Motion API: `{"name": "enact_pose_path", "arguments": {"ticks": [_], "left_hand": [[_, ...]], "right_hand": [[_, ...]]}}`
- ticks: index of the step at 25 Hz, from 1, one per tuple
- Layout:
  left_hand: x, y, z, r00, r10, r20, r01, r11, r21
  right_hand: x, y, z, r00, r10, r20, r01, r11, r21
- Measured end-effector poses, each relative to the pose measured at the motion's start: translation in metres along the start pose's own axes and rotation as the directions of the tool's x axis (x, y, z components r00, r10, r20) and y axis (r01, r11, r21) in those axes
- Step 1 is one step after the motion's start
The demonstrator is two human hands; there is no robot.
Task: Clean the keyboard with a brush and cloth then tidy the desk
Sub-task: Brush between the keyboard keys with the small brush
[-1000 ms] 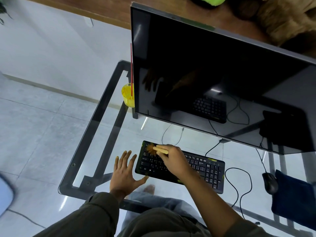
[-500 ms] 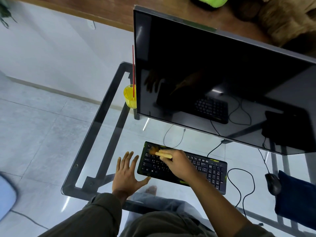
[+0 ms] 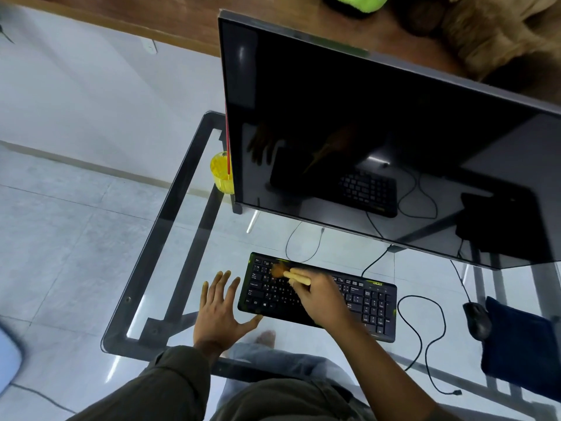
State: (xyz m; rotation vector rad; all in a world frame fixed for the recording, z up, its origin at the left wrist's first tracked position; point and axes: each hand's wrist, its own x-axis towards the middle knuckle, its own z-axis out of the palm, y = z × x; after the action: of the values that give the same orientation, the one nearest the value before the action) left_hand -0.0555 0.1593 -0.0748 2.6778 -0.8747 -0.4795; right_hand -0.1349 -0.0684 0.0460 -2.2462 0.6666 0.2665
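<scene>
Keyboard [image 3: 372, 305], black and corded, lies flat on the glass bench [image 3: 170, 226] below the dark monitor [image 3: 379, 132]; a yellow cup [image 3: 221, 174] stands at the monitor's left edge. Left hand [image 3: 217, 311] rests flat on the glass, fingers spread wide, thumb at the keyboard's near left corner; right hand [image 3: 321, 299] curls its fingers round a pale brush [image 3: 297, 277], whose blurred bristles seem to touch the upper-left keys; a mouse [image 3: 478, 320] and a dark blue cloth [image 3: 519, 344] lie at the right.

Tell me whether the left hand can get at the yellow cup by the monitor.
Probably yes. The left hand lies flat on the glass desk holding nothing, with bare glass between it and the yellow cup; only the monitor edge crowds it.
</scene>
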Motion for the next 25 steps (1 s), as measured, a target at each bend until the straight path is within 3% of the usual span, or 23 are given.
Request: {"name": "enact_pose_path", "arguments": {"ticks": [2, 5, 7, 10, 13, 17, 19, 22, 25], "left_hand": [[0.000, 0.001, 0.000, 1.000, 0.006, -0.005, -0.006, 1.000, 0.002], [0.000, 0.001, 0.000, 1.000, 0.004, -0.015, -0.005, 1.000, -0.006], [0.000, 0.002, -0.002, 1.000, 0.006, -0.011, -0.006, 1.000, 0.009], [0.000, 0.001, -0.001, 1.000, 0.003, -0.006, -0.003, 1.000, 0.003], [-0.001, 0.001, -0.002, 1.000, 0.006, -0.001, -0.006, 1.000, 0.008], [-0.001, 0.001, -0.002, 1.000, 0.008, -0.002, -0.008, 1.000, 0.003], [-0.001, 0.001, -0.003, 1.000, 0.007, -0.001, -0.007, 1.000, -0.003], [-0.001, 0.002, -0.003, 1.000, 0.007, 0.002, -0.007, 1.000, 0.008], [-0.001, 0.002, -0.004, 1.000, 0.005, 0.009, -0.005, 1.000, 0.007]], "right_hand": [[0.000, 0.000, 0.001, 0.999, 0.002, 0.039, -0.002, 1.000, -0.023], [0.003, 0.000, -0.004, 0.998, 0.056, -0.034, -0.056, 0.998, -0.005], [0.006, 0.001, -0.006, 0.998, 0.059, 0.017, -0.058, 0.998, -0.030], [0.007, 0.003, -0.009, 0.993, 0.105, -0.058, -0.105, 0.994, 0.003], [0.008, 0.003, -0.010, 0.995, 0.097, 0.003, -0.097, 0.995, 0.000], [0.014, -0.001, -0.014, 0.989, 0.128, -0.072, -0.124, 0.990, 0.066], [0.017, -0.003, -0.012, 0.993, 0.113, -0.032, -0.108, 0.987, 0.121], [0.017, -0.002, -0.017, 0.997, 0.071, -0.028, -0.067, 0.993, 0.100], [0.014, 0.000, -0.022, 0.994, 0.083, 0.069, -0.087, 0.994, 0.060]]}}
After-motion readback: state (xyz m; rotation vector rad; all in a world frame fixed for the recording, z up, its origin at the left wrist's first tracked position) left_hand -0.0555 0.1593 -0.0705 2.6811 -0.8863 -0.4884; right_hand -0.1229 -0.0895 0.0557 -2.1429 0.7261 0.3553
